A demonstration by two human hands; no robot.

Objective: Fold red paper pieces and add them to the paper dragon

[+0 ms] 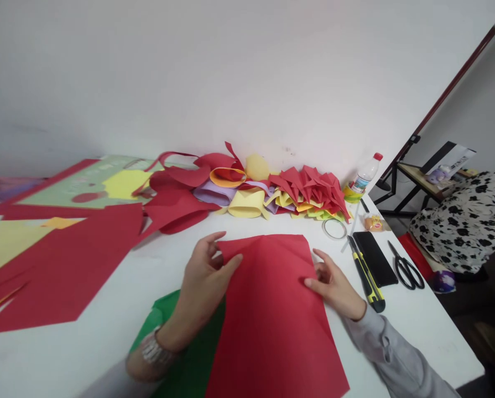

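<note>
A large red paper sheet [272,309] lies in front of me, with a crease near its far edge. My left hand [208,276] grips its far left corner between thumb and curled fingers. At the right edge of the sheet is my right hand [330,279], thumb over the paper and fingers apart; whether the fingers touch its underside is hidden. Green paper [193,354] shows beneath my left wrist, partly covered by the red sheet.
Folded coloured paper pieces [309,188] line the wall. More red paper [85,265] lies left. To the right are a bottle [363,179], tape roll [334,228], utility knife [367,276], black phone-like slab [374,257] and scissors [407,271]. Patterned fabric [467,221] shows beyond the table.
</note>
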